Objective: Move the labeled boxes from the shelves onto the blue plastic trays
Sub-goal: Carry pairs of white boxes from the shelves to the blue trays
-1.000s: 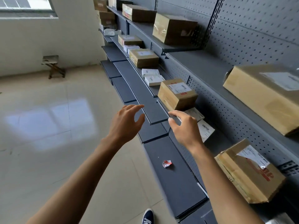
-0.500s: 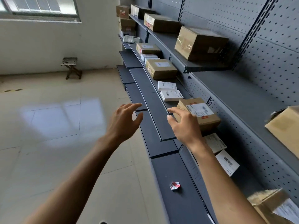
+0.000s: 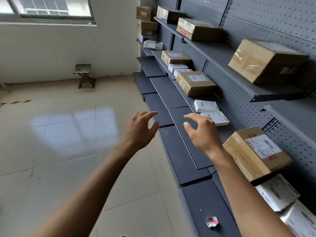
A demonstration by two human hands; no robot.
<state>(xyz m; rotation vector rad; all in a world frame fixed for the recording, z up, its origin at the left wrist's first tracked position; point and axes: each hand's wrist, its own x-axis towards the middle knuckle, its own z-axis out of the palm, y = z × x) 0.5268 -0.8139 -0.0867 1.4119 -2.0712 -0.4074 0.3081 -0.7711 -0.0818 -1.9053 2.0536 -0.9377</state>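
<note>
Grey shelves run along the right wall with labeled boxes. A brown labeled box (image 3: 254,153) sits on the middle shelf just right of my right wrist. Two small white boxes (image 3: 206,106) (image 3: 218,118) lie beyond my right hand, and a larger brown box (image 3: 195,82) stands further back. My right hand (image 3: 201,132) hovers with fingers spread, holding nothing, in front of the nearer white box. My left hand (image 3: 140,130) is raised over the lower shelf edge, fingers loosely open and empty. No blue tray is in view.
Top shelf carries big brown boxes (image 3: 266,61) (image 3: 196,29). A crumpled red-white paper scrap (image 3: 212,222) lies on the low shelf (image 3: 172,147). A white basket (image 3: 153,45) and stacked cartons (image 3: 145,13) stand at the far end. A folding stool (image 3: 84,74) stands on the tiled floor.
The view has moved forward along the shelves, so the boxes slide toward me. Both hands stay raised and empty; the right hand has passed the brown labeled box and nears the white boxes.
</note>
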